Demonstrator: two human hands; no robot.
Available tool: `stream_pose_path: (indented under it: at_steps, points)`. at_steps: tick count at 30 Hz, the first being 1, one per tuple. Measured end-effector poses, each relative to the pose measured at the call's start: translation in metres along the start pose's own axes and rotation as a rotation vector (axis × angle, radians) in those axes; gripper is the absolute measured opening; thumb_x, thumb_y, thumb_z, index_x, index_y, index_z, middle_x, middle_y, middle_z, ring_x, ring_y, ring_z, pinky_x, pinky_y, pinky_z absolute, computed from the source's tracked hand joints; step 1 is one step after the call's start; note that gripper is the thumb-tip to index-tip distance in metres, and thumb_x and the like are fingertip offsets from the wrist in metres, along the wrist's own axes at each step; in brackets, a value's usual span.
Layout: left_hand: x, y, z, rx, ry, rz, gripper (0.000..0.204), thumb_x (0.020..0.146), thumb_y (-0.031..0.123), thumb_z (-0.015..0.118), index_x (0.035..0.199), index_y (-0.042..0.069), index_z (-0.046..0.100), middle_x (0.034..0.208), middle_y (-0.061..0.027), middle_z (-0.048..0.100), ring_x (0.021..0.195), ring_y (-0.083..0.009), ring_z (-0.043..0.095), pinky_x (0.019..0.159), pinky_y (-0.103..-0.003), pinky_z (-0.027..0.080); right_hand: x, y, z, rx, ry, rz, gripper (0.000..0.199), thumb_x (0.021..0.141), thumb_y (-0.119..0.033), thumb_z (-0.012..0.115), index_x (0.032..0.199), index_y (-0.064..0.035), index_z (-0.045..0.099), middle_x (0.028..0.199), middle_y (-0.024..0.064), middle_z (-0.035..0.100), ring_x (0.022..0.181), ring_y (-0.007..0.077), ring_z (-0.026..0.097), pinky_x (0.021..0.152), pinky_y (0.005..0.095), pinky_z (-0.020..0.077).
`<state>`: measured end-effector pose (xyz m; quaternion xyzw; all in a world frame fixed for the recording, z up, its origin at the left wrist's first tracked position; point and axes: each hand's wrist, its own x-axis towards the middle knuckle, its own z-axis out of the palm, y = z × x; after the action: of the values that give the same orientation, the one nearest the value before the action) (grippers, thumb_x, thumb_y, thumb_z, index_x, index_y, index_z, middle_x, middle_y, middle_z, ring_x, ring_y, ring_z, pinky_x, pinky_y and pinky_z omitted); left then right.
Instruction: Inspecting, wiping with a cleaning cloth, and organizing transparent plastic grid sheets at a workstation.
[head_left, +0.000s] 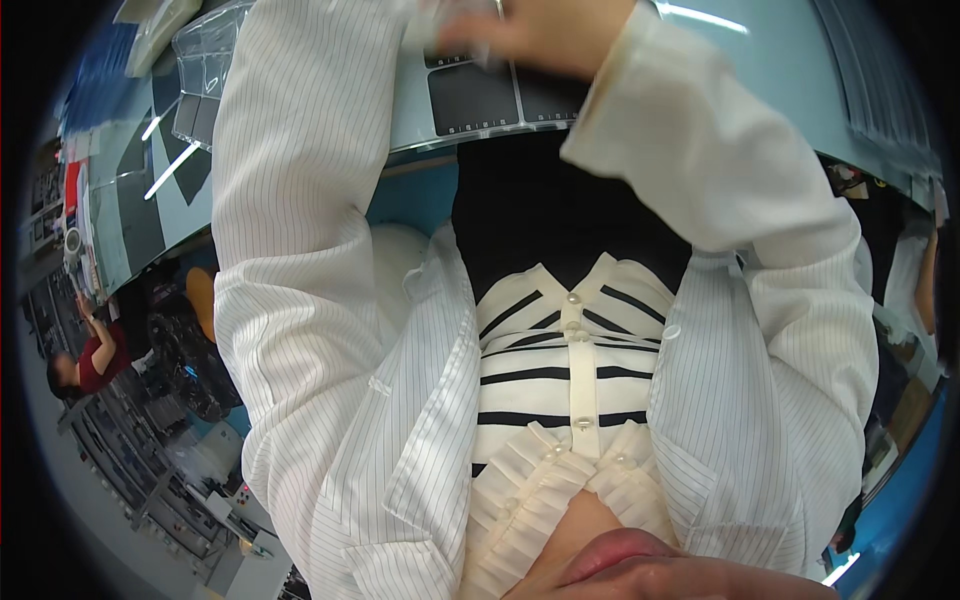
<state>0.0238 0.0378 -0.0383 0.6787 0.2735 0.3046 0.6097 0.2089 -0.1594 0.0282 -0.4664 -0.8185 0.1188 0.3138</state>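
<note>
My right hand [560,35] reaches in at the top edge over a clear plastic sheet with dark rectangular panels [473,101]. Its fingers are smeared by motion, so whether they grip anything cannot be made out. My left arm, in a white pinstriped sleeve [300,150], stretches up to the top edge, and the left hand lies beyond the picture. A blurred pale, see-through thing [424,28] shows between the left cuff and the right fingers; its kind is unclear. The panelled sheet lies at the near edge of the pale table [415,115].
A clear plastic tray [200,85] rests left of my left sleeve. Blue plastic-wrapped material [100,85] is farther left. Stacked clear sheets [875,85] stand at the far right. Another person in a dark red top [105,358] is at the left, near a black plastic bag [190,360].
</note>
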Motion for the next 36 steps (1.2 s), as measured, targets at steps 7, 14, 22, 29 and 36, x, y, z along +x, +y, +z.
stream_pose_path:
  at_steps: [7,14,22,29,36]
  points:
    - [-0.009,-0.003,-0.009,0.052,0.028,0.016,0.033,0.097,0.024,0.049,0.121,0.003,0.057,0.11,-0.0016,0.062,0.1,-0.0098,0.055,0.088,-0.021,0.043,-0.037,-0.028,0.002,0.18,-0.077,-0.161,0.018,0.076,-0.014,0.069,0.088,-0.0041,0.062,0.084,0.011,0.054,0.066,0.0304,0.061,0.06,0.0354,0.0502]
    - [-0.002,0.003,-0.002,0.194,0.057,0.043,0.035,0.097,0.026,0.051,0.123,0.002,0.056,0.112,-0.0018,0.061,0.105,-0.0103,0.053,0.092,-0.021,0.039,-0.054,0.023,-0.056,-0.149,0.223,0.169,0.02,0.073,-0.005,0.07,0.091,0.0008,0.065,0.087,0.014,0.058,0.071,0.0284,0.061,0.062,0.0321,0.049]
    - [-0.009,0.012,-0.001,0.362,0.002,0.125,0.036,0.097,0.025,0.048,0.123,0.0,0.055,0.117,-0.0034,0.058,0.114,-0.0128,0.048,0.099,-0.025,0.032,-0.075,0.03,-0.047,0.275,0.2,-0.214,0.026,0.071,-0.007,0.071,0.095,-0.0025,0.063,0.086,0.0123,0.057,0.066,0.0301,0.059,0.06,0.0338,0.0492]
    - [-0.019,0.017,-0.003,0.563,0.016,0.199,0.036,0.097,0.025,0.049,0.12,-0.001,0.056,0.12,-0.0074,0.058,0.117,-0.0167,0.047,0.101,-0.027,0.032,-0.101,0.0,-0.042,0.078,-0.149,-0.102,0.033,0.068,0.005,0.068,0.099,-0.0043,0.063,0.094,0.007,0.057,0.066,0.0172,0.061,0.056,0.0263,0.0489]
    - [-0.015,0.014,0.009,0.526,0.05,0.181,0.033,0.097,0.022,0.049,0.12,-0.001,0.057,0.12,-0.0091,0.058,0.117,-0.0182,0.049,0.101,-0.028,0.033,-0.093,0.051,-0.062,0.0,0.015,0.114,0.024,0.076,-0.001,0.068,0.1,-0.0045,0.064,0.096,0.0056,0.059,0.059,0.0117,0.056,0.051,0.0251,0.0444]
